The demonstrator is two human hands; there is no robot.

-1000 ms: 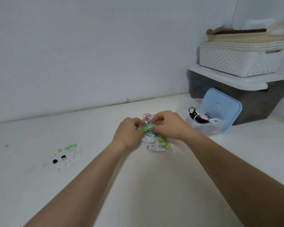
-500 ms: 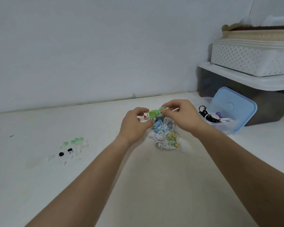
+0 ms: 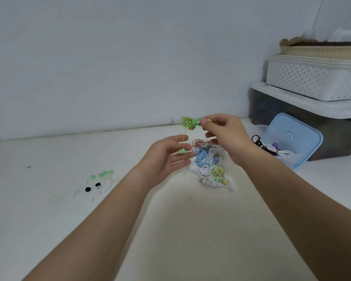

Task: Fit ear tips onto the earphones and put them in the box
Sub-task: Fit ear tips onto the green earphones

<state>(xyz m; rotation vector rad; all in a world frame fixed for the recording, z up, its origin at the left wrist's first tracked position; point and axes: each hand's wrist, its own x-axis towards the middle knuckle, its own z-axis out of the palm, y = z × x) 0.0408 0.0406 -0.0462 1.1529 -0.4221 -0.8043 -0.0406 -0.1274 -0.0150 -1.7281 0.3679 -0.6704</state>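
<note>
Two digits of the right hand (image 3: 225, 136), thumb and forefinger, pinch a coiled green earphone bundle (image 3: 189, 122) held up above the table (image 3: 49, 209); its other fingers curl loosely beneath. One thin cord drops from the coil to a green earbud (image 3: 181, 151), which lies against the fingertips of the left hand (image 3: 164, 159). That hand is spread and relaxed, with the thumb raised clear of the bud, and grips nothing.

Just beneath both hands sits a pile of coiled earphones (image 3: 209, 163) in white, blue, pink and yellow-green. Well to the left, a loose scatter of ear tips (image 3: 100, 182) lies on the table: green, clear and two black.

To the right of the pile stands the small clear box (image 3: 285, 159), with its blue lid (image 3: 292, 138) leaning against it. Inside lie a few coiled sets (image 3: 272, 148), black, white and purple. Behind it, a dark storage bin (image 3: 272, 115) with a white cover carries a white perforated basket (image 3: 312, 82), and a woven basket (image 3: 320, 50) sits on top. I cannot tell what these three hold.
</note>
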